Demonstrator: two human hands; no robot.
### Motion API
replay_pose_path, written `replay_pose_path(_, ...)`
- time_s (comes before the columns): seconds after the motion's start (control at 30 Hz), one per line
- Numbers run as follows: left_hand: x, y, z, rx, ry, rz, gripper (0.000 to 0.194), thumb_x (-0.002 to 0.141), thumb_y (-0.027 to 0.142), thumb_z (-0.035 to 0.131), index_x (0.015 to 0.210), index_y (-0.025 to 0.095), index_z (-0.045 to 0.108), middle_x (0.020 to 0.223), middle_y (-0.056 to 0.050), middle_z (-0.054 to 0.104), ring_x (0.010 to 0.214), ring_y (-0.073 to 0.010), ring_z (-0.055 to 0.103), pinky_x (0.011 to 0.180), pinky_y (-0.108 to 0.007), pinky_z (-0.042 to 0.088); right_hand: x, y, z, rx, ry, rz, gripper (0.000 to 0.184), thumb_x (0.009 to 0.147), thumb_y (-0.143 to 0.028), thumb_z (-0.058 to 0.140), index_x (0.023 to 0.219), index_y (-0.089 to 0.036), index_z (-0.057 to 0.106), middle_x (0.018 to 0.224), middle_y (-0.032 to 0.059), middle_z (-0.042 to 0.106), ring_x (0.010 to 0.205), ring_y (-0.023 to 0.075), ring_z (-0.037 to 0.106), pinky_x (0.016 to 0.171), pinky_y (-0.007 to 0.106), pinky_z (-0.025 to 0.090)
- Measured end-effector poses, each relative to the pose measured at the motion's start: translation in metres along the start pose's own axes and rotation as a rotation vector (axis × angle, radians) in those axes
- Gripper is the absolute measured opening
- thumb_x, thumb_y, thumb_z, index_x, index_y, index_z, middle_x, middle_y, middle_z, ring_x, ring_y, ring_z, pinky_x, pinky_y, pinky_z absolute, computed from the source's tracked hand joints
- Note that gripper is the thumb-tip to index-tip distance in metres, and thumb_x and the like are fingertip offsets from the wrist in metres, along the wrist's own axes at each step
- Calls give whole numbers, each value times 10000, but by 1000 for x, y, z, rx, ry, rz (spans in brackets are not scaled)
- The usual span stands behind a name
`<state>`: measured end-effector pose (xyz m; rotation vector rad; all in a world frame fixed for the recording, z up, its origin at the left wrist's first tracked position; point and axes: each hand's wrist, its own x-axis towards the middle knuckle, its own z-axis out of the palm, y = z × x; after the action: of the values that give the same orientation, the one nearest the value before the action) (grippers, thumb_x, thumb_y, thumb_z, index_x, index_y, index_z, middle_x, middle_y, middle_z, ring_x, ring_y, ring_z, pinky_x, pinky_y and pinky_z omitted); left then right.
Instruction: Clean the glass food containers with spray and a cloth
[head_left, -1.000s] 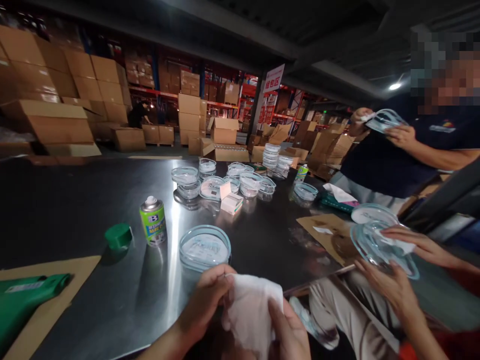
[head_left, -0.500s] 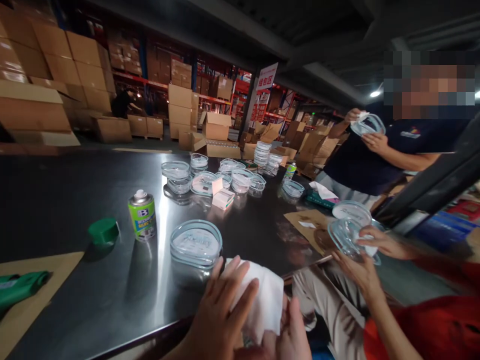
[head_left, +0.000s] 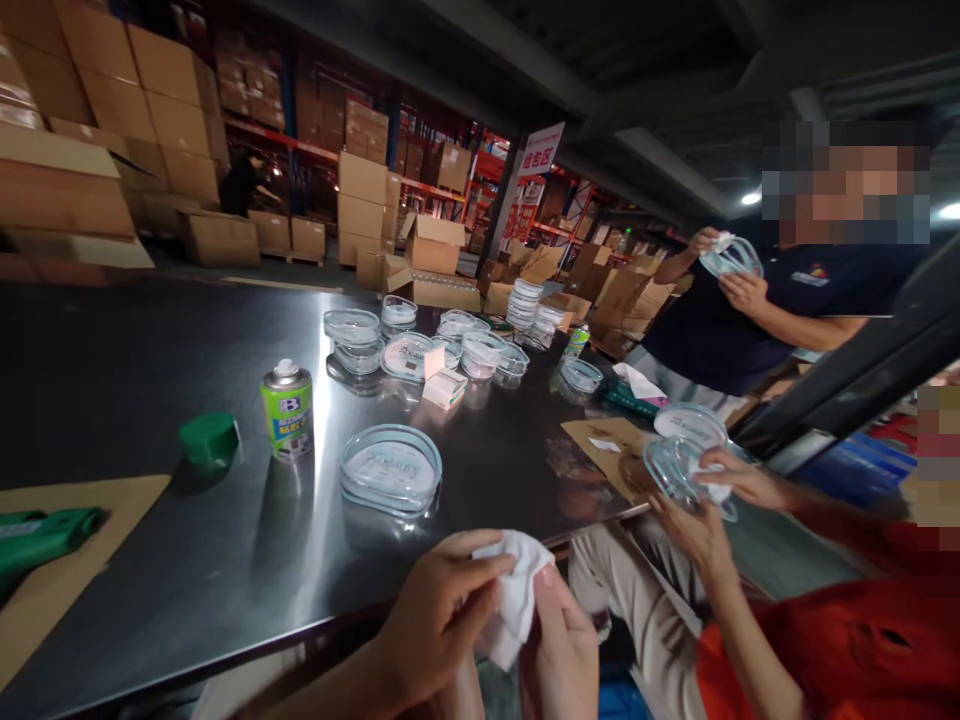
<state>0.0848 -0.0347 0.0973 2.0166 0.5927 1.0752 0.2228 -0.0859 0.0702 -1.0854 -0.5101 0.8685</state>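
And there the left hand (head_left: 442, 612) and right hand (head_left: 553, 650) were, gripping a white cloth (head_left: 514, 590) between them, just off the tabletop (head_left: 187, 560); beyond them sat a glass dish (head_left: 390, 470) and a green spray can (head_left: 287, 412) marked "B".

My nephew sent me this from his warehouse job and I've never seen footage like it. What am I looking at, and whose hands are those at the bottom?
This picture comes from a camera worn on a person's head, looking forward and down, so the hands at the bottom are the wearer's own. Their left hand and right hand both hold a white cloth. Ahead is a steel table with clear glass containers, the nearest lying near a spray can and a green cap. On the right, a person in red holds a clear container, and a person in a dark shirt holds another. Cardboard boxes stand behind.
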Motion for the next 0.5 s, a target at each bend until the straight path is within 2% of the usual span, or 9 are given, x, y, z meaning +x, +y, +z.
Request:
replay_pose_path(0.1, 10, 2, -4, -211, 134, -207, 337, 920, 386, 414, 844, 181, 670, 945, -70, 692, 853, -179, 616, 788, -263, 460, -2, -3, -5, -215, 42, -104, 369, 625, -486, 796, 794, -160, 753, 815, 74, 701, 795, 219, 627, 689, 294, 509)
replay_pose_path(0.2, 26, 1, -10, -236, 250, -324, 343, 889, 412, 409, 657, 188, 525, 616, 9, 506, 635, -143, 472, 597, -248, 357, -6, -8, -11, -313, 25, -119, 320, 540, -412, 852, 710, -173, 724, 833, 69, 703, 814, 229, 635, 723, 303, 504)
replay_pose_path(0.27, 36, 1, -13, -258, 235, -332, 347, 865, 424, 417, 599, 201, 421, 570, 35, 385, 592, -128, 387, 552, -250, 288, -9, -14, -12, -260, -13, -60, 346, 528, -387, 858, 768, -203, 691, 815, 35, 698, 719, 200, 635, 670, 297, 507)
replay_pose_path(0.37, 47, 1, -16, -285, 167, -294, 347, 857, 426, 412, 593, 205, 365, 584, 44, 334, 596, -118, 343, 550, -252, 252, -13, -23, -10, -171, -124, 36, 498, 559, -391, 841, 981, -268, 607, 801, -5, 694, 604, 178, 618, 564, 277, 488)
replay_pose_path(0.43, 49, 1, -16, -279, 146, -272, 333, 859, 408, 410, 601, 200, 376, 593, 44, 343, 608, -115, 348, 561, -252, 250, -14, -27, -9, -149, -175, 69, 576, 573, -410, 833, 1072, -268, 584, 856, 19, 704, 647, 192, 638, 565, 268, 484)
replay_pose_path(0.5, 49, 0, -15, -277, 130, -262, 309, 856, 392, 411, 623, 190, 426, 601, 40, 380, 624, -118, 376, 578, -251, 262, -15, -28, -10, -141, -204, 141, 563, 599, -451, 813, 1076, -223, 621, 859, 56, 709, 667, 197, 644, 575, 263, 481)
